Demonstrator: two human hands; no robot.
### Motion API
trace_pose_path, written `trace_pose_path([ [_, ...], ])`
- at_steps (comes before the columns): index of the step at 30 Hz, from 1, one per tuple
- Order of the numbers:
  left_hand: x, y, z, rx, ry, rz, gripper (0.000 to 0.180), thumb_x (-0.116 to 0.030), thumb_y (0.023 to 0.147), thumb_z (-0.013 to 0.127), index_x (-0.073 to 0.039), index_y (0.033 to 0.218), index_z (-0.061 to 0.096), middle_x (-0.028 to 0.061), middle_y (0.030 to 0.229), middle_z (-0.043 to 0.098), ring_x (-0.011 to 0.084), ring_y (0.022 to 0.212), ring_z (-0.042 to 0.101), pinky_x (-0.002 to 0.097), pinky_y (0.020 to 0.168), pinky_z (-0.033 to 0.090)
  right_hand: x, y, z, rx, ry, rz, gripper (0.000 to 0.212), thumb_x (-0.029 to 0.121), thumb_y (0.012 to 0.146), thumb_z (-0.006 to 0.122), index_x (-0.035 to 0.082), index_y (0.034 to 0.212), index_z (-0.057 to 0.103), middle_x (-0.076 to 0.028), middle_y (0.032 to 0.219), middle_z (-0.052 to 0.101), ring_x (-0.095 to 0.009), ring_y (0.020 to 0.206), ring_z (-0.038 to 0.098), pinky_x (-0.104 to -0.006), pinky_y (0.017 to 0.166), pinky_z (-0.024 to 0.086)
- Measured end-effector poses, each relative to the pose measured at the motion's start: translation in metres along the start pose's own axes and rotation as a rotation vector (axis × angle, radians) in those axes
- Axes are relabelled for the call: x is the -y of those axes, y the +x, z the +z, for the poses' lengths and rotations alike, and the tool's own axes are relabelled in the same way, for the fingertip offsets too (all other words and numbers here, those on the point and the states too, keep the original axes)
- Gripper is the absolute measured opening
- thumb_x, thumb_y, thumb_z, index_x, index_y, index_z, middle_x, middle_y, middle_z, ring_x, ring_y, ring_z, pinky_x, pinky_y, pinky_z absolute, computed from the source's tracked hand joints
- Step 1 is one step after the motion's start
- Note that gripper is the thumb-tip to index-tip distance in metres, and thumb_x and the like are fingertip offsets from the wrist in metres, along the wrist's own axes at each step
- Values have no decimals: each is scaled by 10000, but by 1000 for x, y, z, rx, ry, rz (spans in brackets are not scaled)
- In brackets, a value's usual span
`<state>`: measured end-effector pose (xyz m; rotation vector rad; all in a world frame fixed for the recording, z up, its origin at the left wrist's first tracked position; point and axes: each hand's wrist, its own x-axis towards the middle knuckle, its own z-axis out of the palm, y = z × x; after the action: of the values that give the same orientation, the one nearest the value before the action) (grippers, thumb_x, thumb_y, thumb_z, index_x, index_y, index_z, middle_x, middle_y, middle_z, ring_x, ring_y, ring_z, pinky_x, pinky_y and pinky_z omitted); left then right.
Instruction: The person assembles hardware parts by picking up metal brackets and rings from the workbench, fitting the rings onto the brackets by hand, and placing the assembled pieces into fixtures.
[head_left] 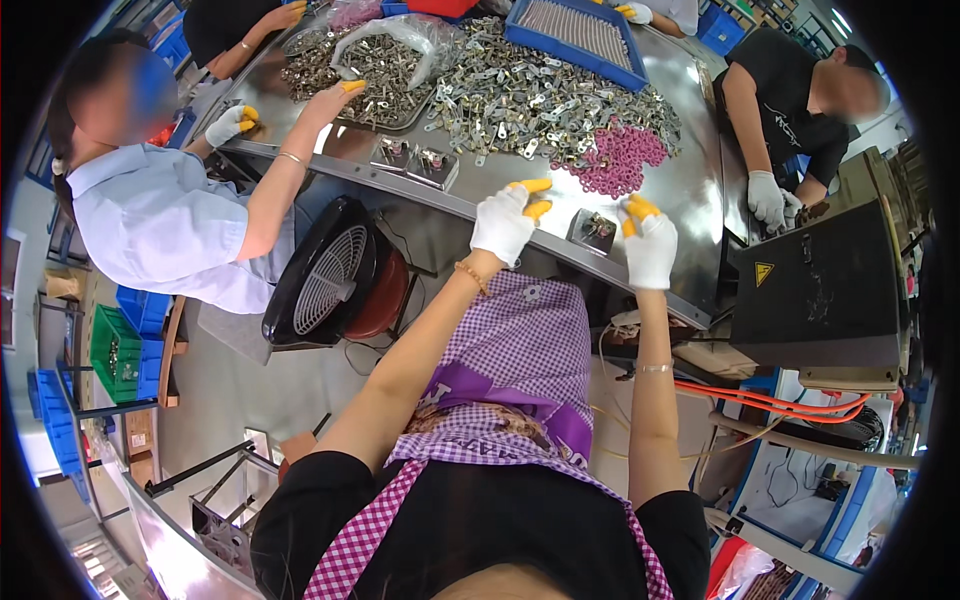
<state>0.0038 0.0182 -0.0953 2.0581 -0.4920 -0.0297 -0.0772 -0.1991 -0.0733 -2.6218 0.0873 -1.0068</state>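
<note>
Small metal fixture between left hand and right hand — table edge.

white gloves tipped yellow – purple-checked apron – pink rings by silvery metal parts.

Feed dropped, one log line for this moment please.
left hand: gloved, near small metal fixture | right hand: gloved, beside fixture | pink rings behind

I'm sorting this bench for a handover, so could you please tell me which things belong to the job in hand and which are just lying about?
In use:
left hand
right hand
small metal fixture
pile of metal parts
pink rings

Lying about:
black fan
blue tray
black machine box
</note>
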Motion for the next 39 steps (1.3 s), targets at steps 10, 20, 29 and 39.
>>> trace_pose_path([
  [10,-22,-16,40,312,375,199,499,-315,872,618,-142,1331,526,111,1001,678,310,819,647,376,730,498,14,-2,-20,412,399,519,199,49,794,685,21,990,673,-39,848,657,-141,748,587,-236,717,465],
  [20,-49,-6,22,154,-160,-101,354,-291,855,637,-46,1111,623,116,899,685,302,761,643,363,708,504,17,3,-19,433,460,502,254,43,779,692,19,1027,640,-51,847,592,-142,702,533,-232,694,449],
  [29,-54,15,46,77,360,331,200,-247,778,585,-78,865,647,119,797,650,341,684,599,423,639,466,-18,-20,2,377,441,273,223,31,747,691,18,959,622,-85,918,588,-216,794,540,-279,736,454],
  [39,-44,30,22,-123,398,402,280,-246,809,555,-68,1001,656,105,919,665,300,754,626,375,699,482,13,-30,-21,178,-66,123,398,125,657,767,74,1038,665,-80,912,649,-259,758,588,-339,702,481],
])
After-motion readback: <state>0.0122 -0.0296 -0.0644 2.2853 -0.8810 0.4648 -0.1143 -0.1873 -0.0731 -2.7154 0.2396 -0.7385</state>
